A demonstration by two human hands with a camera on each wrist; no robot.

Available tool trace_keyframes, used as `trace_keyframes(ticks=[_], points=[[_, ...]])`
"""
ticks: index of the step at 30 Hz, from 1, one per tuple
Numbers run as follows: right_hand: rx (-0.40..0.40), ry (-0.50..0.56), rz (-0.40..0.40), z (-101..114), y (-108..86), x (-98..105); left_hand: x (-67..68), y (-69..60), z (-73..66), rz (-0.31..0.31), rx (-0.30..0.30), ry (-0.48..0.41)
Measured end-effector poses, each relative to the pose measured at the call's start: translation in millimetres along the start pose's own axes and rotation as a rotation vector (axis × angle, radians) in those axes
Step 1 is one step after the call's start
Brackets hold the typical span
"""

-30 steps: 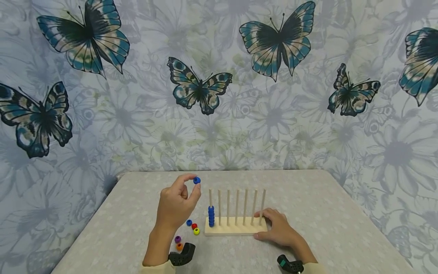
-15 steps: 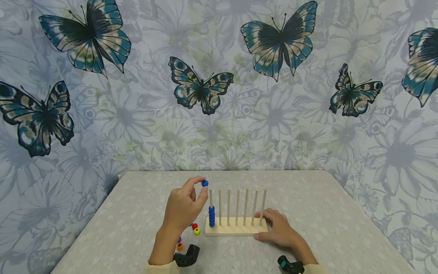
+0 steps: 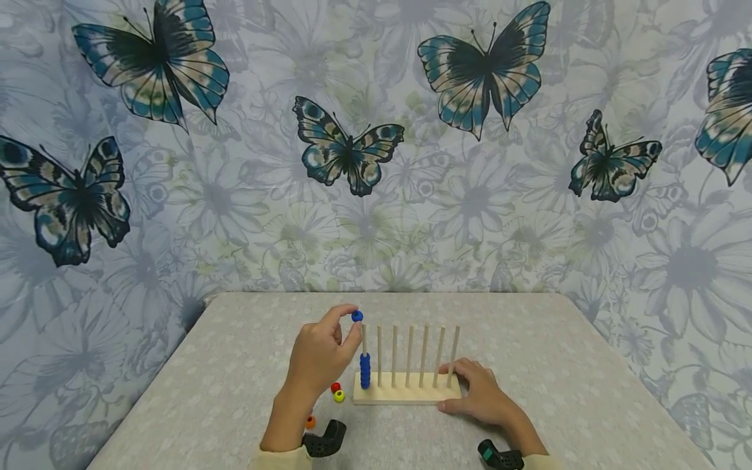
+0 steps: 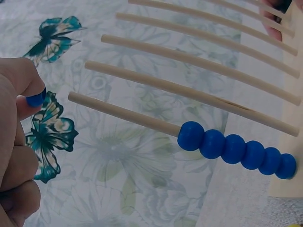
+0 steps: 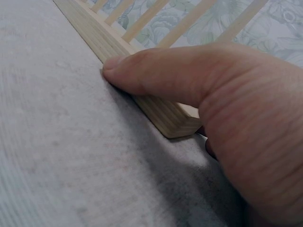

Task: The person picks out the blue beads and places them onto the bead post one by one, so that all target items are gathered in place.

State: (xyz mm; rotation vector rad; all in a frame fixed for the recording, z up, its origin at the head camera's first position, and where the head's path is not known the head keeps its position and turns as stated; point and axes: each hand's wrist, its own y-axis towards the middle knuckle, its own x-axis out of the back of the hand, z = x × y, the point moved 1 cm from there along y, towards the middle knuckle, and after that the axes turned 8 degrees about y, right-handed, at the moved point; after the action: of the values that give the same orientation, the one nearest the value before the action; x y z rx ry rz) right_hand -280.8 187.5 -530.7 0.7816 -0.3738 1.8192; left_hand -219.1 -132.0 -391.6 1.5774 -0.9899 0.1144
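Between thumb and forefinger my left hand (image 3: 320, 356) pinches a blue bead (image 3: 357, 316), just above the top of the leftmost peg (image 3: 364, 339). In the left wrist view that bead (image 4: 36, 98) is apart from the peg's tip. Several blue beads (image 4: 212, 144) are stacked at the foot of the same peg. The other pegs on the wooden base (image 3: 405, 397) carry no beads. My right hand (image 3: 478, 393) grips the base's right end, thumb along the front edge as the right wrist view shows; its fingers behind are partly hidden.
On the table left of the base lie a red bead (image 3: 335, 388), a yellow bead (image 3: 339, 396) and an orange bead (image 3: 310, 422), close to my left forearm. A butterfly-patterned wall covering (image 3: 352, 248) rises behind the table's far edge (image 3: 470, 293).
My left hand has moved right with the blue bead, from left of the rack to the top of the leftmost peg. Its arm now hides the loose blue and purple beads. My right hand stays put.
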Motion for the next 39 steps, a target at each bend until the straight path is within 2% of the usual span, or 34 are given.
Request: trace_keyframes(ticks=[21, 30, 39], points=[[0.011, -0.002, -0.002, 0.3, 0.5, 1.2, -4.8, -1.7, 2.3, 0.038, 0.005, 0.044], [0.003, 0.016, 0.008, 0.3, -1.3, 0.4, -5.1, -1.8, 0.6, 0.081, 0.036, 0.060], [0.008, 0.012, 0.003, 0.3, -0.6, 1.2, -7.2, -2.1, 0.6, 0.062, 0.007, 0.073]])
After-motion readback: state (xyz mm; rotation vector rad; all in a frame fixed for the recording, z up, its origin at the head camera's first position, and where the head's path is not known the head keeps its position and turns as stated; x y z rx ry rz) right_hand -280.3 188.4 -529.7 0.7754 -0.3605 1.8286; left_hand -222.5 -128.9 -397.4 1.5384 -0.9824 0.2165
